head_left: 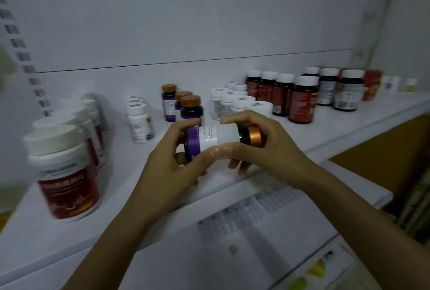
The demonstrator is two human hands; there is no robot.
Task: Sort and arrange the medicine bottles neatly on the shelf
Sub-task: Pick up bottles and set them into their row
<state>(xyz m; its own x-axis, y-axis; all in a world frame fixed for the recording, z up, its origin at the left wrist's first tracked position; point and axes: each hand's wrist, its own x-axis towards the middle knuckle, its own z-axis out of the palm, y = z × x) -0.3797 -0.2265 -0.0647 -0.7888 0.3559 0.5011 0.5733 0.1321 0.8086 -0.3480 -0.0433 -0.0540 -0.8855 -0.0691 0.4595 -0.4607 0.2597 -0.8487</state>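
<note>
Over the front part of the white shelf [130, 215] I hold one medicine bottle [218, 137] with both hands, lying sideways in the air, its copper cap [254, 136] pointing to the right. My left hand [162, 164] curls around the purple bottom end, and my right hand [274, 147] grips the neck and cap end, with the thumb on the white label. At my left, close to me, big jars with red labels [67, 178] and white lids stand in a row going back. Behind the hands stand small white bottles [139, 124], then three purple bottles with copper caps [189, 108]. Further right is a group of white bottles [232, 102], then dark bottles with white caps [302, 101], and a red box [372, 84] near the wall.
</note>
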